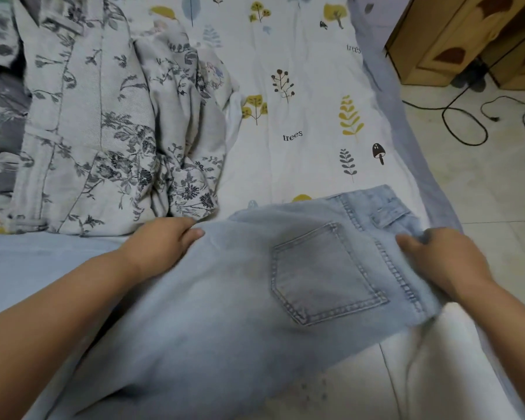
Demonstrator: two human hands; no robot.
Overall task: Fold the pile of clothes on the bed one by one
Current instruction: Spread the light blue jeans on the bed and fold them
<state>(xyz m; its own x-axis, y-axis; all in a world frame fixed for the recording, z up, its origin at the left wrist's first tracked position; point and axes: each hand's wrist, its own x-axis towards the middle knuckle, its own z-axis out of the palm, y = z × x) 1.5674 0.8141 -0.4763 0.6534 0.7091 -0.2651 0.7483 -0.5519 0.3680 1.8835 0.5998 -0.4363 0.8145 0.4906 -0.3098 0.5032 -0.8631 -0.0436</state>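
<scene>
A pair of pale blue denim jeans (255,298) lies spread at the near edge of the bed, back pocket (322,274) facing up. The left hand (161,241) pinches the denim's far edge; the right hand (440,259) grips the waistband beside the bed's right edge. A grey floral-print fabric garment (103,122) lies towards the far left corner on the tree-patterned white bedsheet (309,95).

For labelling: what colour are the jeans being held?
Pale blue jeans, clearest in the head view.
</scene>
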